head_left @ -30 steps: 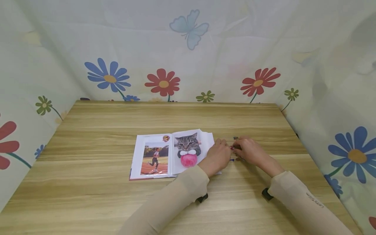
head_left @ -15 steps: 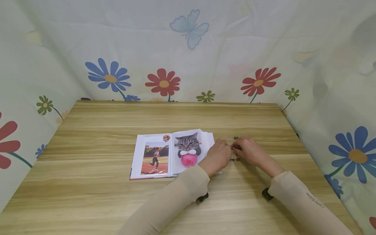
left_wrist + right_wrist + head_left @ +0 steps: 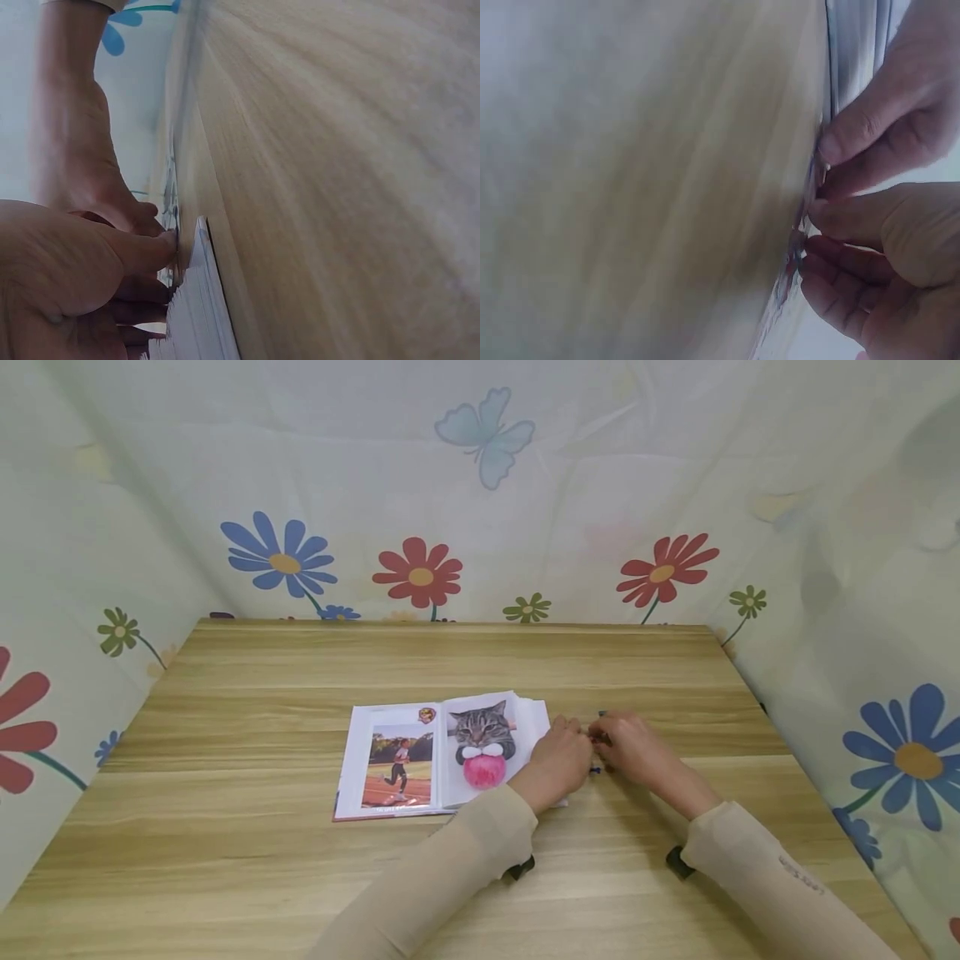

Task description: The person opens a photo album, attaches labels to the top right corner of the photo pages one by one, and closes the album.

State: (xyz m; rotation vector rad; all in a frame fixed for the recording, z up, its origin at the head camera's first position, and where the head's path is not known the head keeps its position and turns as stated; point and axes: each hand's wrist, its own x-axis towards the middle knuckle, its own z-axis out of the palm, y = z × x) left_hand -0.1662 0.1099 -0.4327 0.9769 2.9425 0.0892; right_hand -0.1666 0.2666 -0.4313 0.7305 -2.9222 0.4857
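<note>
An open photo album (image 3: pixel 355 764) lies on the table, with a runner photo (image 3: pixel 399 768) on its left page and a cat photo (image 3: pixel 482 727) on its right. Just right of it lies a thin, clear, glossy sheet (image 3: pixel 784 281) with small coloured patches, apparently a sticker sheet. My left hand (image 3: pixel 559 752) reaches over the album's right edge and pinches the sheet's near side between thumb and fingers. Close beside it, my right hand (image 3: pixel 637 750) has thumb and fingertips together on the sheet. Most of the sheet is hidden under both hands.
The wood-grain table (image 3: pixel 225 885) reaches back to a flower-printed cloth (image 3: pixel 570 485), which also hangs at both sides. Black wrist devices (image 3: pixel 519 867) sit under the sleeves. A small emblem (image 3: pixel 427 716) marks the album's left page.
My right fingers have shifted slightly left and closer to my left hand, over the sheet. The left hand and the album stay in place; the head view has tilted a little.
</note>
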